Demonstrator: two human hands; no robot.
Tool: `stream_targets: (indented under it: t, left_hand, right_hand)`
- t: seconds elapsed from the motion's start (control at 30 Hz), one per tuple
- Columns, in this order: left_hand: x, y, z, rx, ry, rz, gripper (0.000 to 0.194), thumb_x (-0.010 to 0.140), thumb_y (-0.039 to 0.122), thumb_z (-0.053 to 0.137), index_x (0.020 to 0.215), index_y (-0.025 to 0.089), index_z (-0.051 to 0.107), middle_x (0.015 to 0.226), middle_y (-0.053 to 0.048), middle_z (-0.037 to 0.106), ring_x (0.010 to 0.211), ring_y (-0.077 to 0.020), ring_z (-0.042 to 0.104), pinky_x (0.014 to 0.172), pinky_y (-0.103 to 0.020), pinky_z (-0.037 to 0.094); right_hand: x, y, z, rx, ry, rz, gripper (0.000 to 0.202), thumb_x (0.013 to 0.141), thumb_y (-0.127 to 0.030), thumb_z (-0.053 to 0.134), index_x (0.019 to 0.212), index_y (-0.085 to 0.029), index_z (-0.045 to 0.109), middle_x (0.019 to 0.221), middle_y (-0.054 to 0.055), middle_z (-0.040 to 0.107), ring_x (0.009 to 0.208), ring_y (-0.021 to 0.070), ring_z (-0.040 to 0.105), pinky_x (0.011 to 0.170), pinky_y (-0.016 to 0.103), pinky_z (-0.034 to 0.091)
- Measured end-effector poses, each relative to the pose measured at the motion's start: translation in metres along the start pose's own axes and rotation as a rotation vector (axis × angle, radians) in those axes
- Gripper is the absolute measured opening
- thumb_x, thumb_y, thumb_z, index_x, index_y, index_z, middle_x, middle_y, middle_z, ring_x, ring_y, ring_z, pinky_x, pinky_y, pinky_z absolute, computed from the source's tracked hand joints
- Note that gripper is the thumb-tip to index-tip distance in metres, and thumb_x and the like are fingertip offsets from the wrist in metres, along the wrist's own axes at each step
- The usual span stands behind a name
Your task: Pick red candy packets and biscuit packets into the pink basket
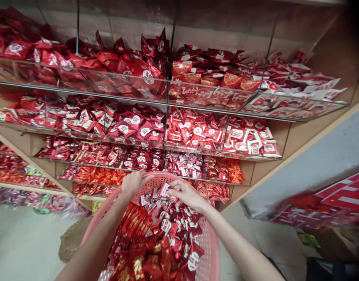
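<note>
A pink perforated basket fills the lower middle, holding many red, dark red and gold-printed wrapped packets. My left hand is closed on the basket's far rim at its left part. Inside the basket's far side, my right hand has its fingers bent around a small white-and-red packet. More small packets of that kind lie just below the right hand. The basket's far rim is close to the lower shelf compartments.
Wooden shelves with clear dividers hold rows of red packets in front. A woven basket stands on the floor at left. Red printed boxes or bags lie at right, beside a pale wall.
</note>
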State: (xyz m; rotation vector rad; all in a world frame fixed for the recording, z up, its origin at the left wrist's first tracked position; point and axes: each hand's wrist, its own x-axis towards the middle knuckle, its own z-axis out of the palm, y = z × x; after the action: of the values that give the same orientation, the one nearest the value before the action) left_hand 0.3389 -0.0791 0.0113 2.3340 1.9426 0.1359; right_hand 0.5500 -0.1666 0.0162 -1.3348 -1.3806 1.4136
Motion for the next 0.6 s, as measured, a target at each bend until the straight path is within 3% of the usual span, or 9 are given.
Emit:
stream_targets:
  t: [0.13, 0.27, 0.4, 0.6]
  left_hand:
    - [0.015, -0.01, 0.001, 0.008, 0.015, 0.038, 0.066, 0.079, 0.07, 0.021, 0.099, 0.022, 0.062, 0.087, -0.012, 0.066, 0.085, -0.0252, 0.062, 0.069, -0.029, 0.042]
    - [0.024, -0.018, 0.004, 0.012, 0.006, 0.049, 0.063, 0.08, 0.068, 0.024, 0.108, 0.023, 0.06, 0.091, -0.013, 0.066, 0.087, -0.025, 0.061, 0.07, -0.03, 0.042]
    - [0.028, -0.024, 0.007, 0.003, 0.007, 0.065, 0.064, 0.08, 0.068, 0.024, 0.109, 0.023, 0.06, 0.092, -0.014, 0.065, 0.088, -0.0259, 0.061, 0.071, -0.031, 0.042]
    - [0.029, -0.031, 0.012, -0.016, 0.0, 0.063, 0.067, 0.079, 0.069, 0.02, 0.106, 0.023, 0.061, 0.093, -0.014, 0.065, 0.088, -0.0269, 0.061, 0.072, -0.032, 0.042]
  right_hand:
    - [0.067, 0.009, 0.042, -0.363, -0.024, -0.154, 0.021, 0.064, -0.027, 0.069, 0.079, -0.015, 0.061, 0.076, 0.0, 0.061, 0.069, 0.0122, 0.054, 0.065, 0.026, 0.045]
    - [0.108, 0.019, 0.073, -0.426, -0.155, -0.196, 0.015, 0.064, -0.021, 0.068, 0.077, -0.015, 0.065, 0.079, 0.0, 0.065, 0.075, 0.0142, 0.057, 0.07, 0.026, 0.043]
    - [0.12, 0.024, 0.085, -0.524, -0.123, -0.287, 0.013, 0.071, -0.021, 0.062, 0.082, -0.016, 0.065, 0.092, 0.002, 0.066, 0.087, 0.0163, 0.059, 0.079, 0.026, 0.043]
    - [0.111, 0.025, 0.103, -1.039, 0.11, -0.178, 0.032, 0.081, -0.022, 0.051, 0.11, -0.007, 0.053, 0.106, 0.018, 0.059, 0.099, 0.0285, 0.056, 0.082, 0.04, 0.044]
